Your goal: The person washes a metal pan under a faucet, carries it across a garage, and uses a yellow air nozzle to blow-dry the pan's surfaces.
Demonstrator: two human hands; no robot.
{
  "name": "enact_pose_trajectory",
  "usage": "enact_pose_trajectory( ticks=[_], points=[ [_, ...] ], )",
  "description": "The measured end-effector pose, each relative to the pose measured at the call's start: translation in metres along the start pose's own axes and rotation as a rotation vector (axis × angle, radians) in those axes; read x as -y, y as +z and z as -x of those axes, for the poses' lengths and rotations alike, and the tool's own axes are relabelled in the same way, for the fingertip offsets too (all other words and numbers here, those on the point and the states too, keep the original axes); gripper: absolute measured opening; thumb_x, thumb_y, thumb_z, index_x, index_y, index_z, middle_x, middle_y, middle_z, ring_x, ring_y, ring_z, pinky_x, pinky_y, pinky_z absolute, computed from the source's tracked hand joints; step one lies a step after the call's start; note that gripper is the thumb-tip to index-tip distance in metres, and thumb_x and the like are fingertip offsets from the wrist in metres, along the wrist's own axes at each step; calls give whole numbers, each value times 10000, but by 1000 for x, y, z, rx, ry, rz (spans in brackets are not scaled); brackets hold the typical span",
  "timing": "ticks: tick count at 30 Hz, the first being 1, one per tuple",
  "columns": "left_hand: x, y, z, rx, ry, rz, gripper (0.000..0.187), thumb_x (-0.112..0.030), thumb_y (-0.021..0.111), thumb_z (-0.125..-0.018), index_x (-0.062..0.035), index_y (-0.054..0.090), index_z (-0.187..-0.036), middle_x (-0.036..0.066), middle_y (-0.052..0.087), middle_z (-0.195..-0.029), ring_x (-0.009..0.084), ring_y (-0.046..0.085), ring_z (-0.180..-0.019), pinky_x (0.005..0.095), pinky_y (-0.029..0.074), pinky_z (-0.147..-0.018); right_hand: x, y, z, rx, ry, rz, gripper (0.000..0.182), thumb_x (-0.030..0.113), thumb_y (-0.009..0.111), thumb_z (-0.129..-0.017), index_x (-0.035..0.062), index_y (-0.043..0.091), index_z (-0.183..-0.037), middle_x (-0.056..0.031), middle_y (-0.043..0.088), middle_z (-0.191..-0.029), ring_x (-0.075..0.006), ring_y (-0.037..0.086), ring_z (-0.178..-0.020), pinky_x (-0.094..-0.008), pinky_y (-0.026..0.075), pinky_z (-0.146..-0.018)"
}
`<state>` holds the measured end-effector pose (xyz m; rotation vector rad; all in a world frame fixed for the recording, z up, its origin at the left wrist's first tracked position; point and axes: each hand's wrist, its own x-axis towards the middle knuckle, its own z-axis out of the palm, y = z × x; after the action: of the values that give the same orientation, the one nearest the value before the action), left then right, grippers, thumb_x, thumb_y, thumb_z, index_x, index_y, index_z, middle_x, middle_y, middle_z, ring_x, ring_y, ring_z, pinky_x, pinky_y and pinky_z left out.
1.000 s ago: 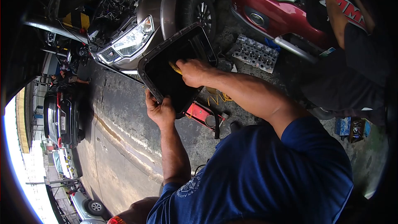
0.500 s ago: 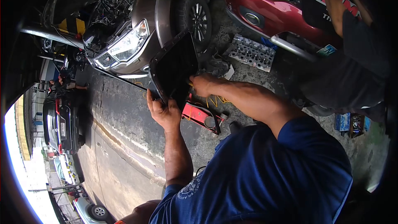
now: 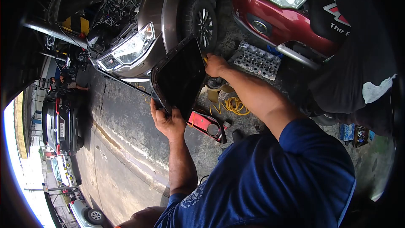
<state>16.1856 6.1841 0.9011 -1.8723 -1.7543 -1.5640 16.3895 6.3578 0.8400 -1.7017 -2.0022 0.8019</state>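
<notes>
A black oil pan with a flanged rim is held up, its dark hollow facing me. My left hand grips its lower edge, thumb over the rim and fingers behind. At the pan's right edge, my right hand is closed around a small tool with a yellow handle. Most of that tool is hidden by the fingers, and I cannot tell its kind.
A brown car with its engine bay exposed stands ahead, beside a red car. A cylinder head, yellow coiled hose and red floor jack lie on the floor. Another person works at right.
My right hand, with the yellow-handled tool, has moved up along the pan's right edge. The pan has turned slightly, and the person at right has shifted.
</notes>
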Motion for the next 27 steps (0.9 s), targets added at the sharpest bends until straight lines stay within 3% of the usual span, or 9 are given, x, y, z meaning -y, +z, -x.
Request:
enact_pose_trajectory(
  ticks=[2,4,11,13,16,17,21,25,27],
  points=[
    [-4,2,-2,9,-21,16,181,-38,664,-736,-9,511,-828,334,511,-1410,483,577,-1221,468,499,-973,8,0,8,158,-137,153,441,199,594,-899,-26,520,-1271,-223,689,-1149,-370,678,-1074,-456,532,-916],
    [3,7,-3,18,-2,1,176,-33,662,-737,-5,519,-836,333,507,-1414,481,577,-1222,466,500,-973,35,-9,44,260,-243,26,446,185,595,-893,-18,522,-1283,-222,692,-1142,-365,679,-1076,-456,533,-909],
    [6,11,-5,14,125,-22,167,-27,657,-741,1,535,-852,337,500,-1419,470,584,-1221,458,500,-974,16,1,40,247,-146,50,463,146,612,-867,-9,534,-1296,-222,696,-1142,-373,684,-1060,-464,540,-891],
    [4,16,-5,24,22,22,158,-22,658,-740,1,539,-842,334,501,-1421,462,577,-1236,447,493,-985,38,-7,64,315,-281,29,470,143,618,-860,-1,538,-1301,-211,698,-1151,-372,686,-1060,-458,544,-889],
    [2,10,-5,36,-3,8,144,-12,658,-737,1,548,-827,321,503,-1427,444,574,-1248,429,484,-999,1,4,48,306,-90,87,469,146,624,-852,4,546,-1292,-203,700,-1145,-378,685,-1053,-460,541,-886],
    [2,9,-7,33,12,-6,139,-8,659,-735,2,551,-823,315,504,-1431,437,574,-1250,424,481,-1004,-29,21,31,153,-75,114,399,138,628,-839,38,564,-1220,-222,705,-1028,-408,688,-958,-485,541,-813],
    [8,11,-9,13,-110,84,138,-4,657,-726,8,571,-834,289,526,-1423,411,587,-1232,413,477,-1008,-25,9,67,333,-228,32,372,143,612,-856,5,548,-1195,-236,694,-1036,-420,677,-975,-486,533,-827],
    [17,12,-14,49,-176,182,150,7,653,-727,17,588,-862,264,527,-1434,375,599,-1213,395,478,-1002,-47,-3,52,80,13,16,391,141,598,-879,11,506,-1235,-241,691,-1028,-425,673,-983,-506,529,-835],
    [27,16,-13,83,-228,246,159,25,651,-724,23,594,-873,244,525,-1442,342,605,-1206,373,480,-992,-29,-20,58,-14,-115,-93,409,169,615,-876,-6,506,-1229,-243,688,-1058,-426,670,-1003,-504,532,-846]
  ],
)
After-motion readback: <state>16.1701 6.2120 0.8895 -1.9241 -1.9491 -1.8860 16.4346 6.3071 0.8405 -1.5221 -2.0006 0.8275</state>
